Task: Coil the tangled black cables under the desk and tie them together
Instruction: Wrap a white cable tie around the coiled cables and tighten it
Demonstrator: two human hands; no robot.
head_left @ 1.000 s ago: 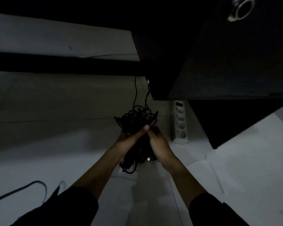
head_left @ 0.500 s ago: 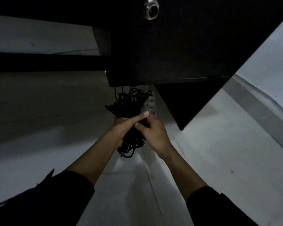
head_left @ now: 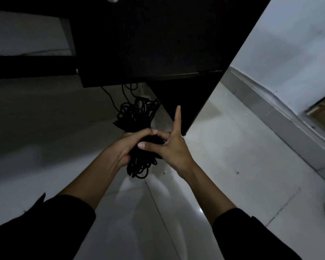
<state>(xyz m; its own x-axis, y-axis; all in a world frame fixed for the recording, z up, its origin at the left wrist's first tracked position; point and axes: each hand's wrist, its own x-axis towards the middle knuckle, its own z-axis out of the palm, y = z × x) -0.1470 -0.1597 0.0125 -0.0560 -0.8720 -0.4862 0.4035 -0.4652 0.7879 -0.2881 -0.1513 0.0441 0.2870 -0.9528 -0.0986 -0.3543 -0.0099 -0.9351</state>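
A bundle of coiled black cables (head_left: 137,117) hangs in front of me, loops sticking out above and below my grip. My left hand (head_left: 128,147) is wrapped around the bundle's middle, thumb across the top. My right hand (head_left: 169,147) touches the same middle from the right, thumb and a bent finger pinching at the cables while one finger points straight up. Two thin black cable ends (head_left: 109,94) run from the bundle up behind the dark desk panel (head_left: 148,44).
The black desk side panel (head_left: 201,102) stands just behind my right hand. A white power strip (head_left: 144,92) peeks out under the desk. Pale tiled floor (head_left: 233,166) spreads right toward a grey skirting and white wall (head_left: 289,44).
The view has swung left and down, so the desk now fills the upper middle. My right hand has opened partly, one finger raised; the left keeps its hold on the bundle.
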